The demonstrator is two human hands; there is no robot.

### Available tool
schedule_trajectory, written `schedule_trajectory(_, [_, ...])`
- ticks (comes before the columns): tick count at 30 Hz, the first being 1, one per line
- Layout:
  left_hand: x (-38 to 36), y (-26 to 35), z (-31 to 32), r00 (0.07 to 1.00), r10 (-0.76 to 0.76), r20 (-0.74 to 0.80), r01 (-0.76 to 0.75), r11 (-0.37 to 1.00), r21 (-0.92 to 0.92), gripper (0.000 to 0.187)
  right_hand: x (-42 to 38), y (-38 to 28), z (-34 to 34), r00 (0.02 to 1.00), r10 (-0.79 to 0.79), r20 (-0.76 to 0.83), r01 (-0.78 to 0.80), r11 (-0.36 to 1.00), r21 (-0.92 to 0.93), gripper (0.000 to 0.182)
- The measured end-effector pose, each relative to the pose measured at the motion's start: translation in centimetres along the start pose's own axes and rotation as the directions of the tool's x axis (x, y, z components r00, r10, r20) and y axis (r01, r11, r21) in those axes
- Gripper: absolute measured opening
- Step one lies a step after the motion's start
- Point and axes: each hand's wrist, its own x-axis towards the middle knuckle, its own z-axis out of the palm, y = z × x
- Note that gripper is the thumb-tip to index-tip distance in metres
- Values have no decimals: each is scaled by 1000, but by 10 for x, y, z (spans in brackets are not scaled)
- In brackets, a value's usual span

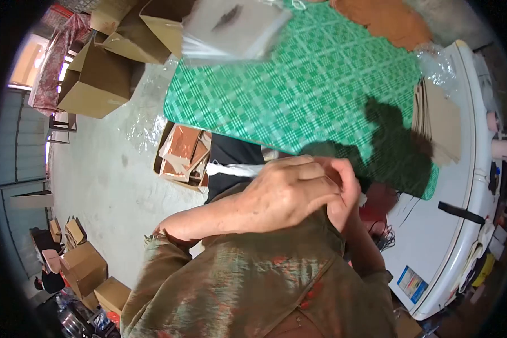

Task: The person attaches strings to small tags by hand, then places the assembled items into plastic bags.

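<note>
My left hand (287, 191) is closed in front of my chest, back of the hand to the camera. A bundle of white strings (236, 169) sticks out to the left from behind it, with a small loop at its loose end. My right hand (345, 194) meets it, thumb and fingers bent together in a pinch. What lies between the fingertips is hidden. Just beyond the hands is a table edge with a green checked cloth (276, 96). Clear plastic bags (231, 34) are stacked at its far left.
An open box of brown pieces (183, 152) sits left of my lap. Cardboard sheets (442, 121) lie on a white surface (434, 225) to the right. Brown material (386, 19) is at the back. Open cartons (96, 79) stand left; a person (50, 265) is at far left.
</note>
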Motion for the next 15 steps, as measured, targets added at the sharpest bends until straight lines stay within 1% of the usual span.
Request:
schedule_trajectory(2, [18,12,-13,998,37,56,-37,999,-1,17,5,-13,1,996,-94,5,94,995,23,17])
schedule_trajectory(3, [29,12,-10,986,159,-59,-162,986,-40,17,6,-1,-2,988,-152,-8,152,988,-26,23])
schedule_trajectory(4, [37,13,-16,980,186,-68,-187,982,-8,17,8,1,2,989,-136,-54,143,977,156,22])
schedule_trajectory(5, [45,16,-23,974,212,-77,-211,977,23,17,11,2,11,990,-110,-93,135,933,335,22])
schedule_trajectory(6, [52,16,-30,968,238,-85,-234,971,54,17,10,-8,10,999,-34,-7,34,902,431,21])
schedule_trajectory(7, [56,7,-37,938,315,-143,-296,945,141,23,9,-18,9,996,43,81,-79,855,512,21])
schedule_trajectory(8, [58,-8,-45,920,356,-164,-315,921,231,29,9,-28,8,979,118,167,-194,797,573,21])
schedule_trajectory(9, [61,-7,-56,942,229,-245,-171,956,238,30,10,-27,2,977,55,207,-135,907,400,20])
schedule_trajectory(10, [63,-6,-67,940,100,-326,-23,973,230,31,13,-28,-2,967,1,255,-58,975,214,19])
schedule_trajectory(12, [59,-21,-77,950,55,-308,70,922,382,29,13,-47,-13,975,25,222,-22,1000,-20,13])
schedule_trajectory(13, [53,-25,-80,973,8,-231,111,861,496,24,14,-59,-21,981,34,189,-11,993,-122,11])
schedule_trajectory(14, [44,-32,-79,993,30,-110,26,880,474,21,15,-64,-29,987,40,153,-5,975,-223,10])
schedule_trajectory(15, [33,-41,-75,998,57,12,-56,895,442,19,18,-64,-39,995,-19,100,41,973,-227,8])
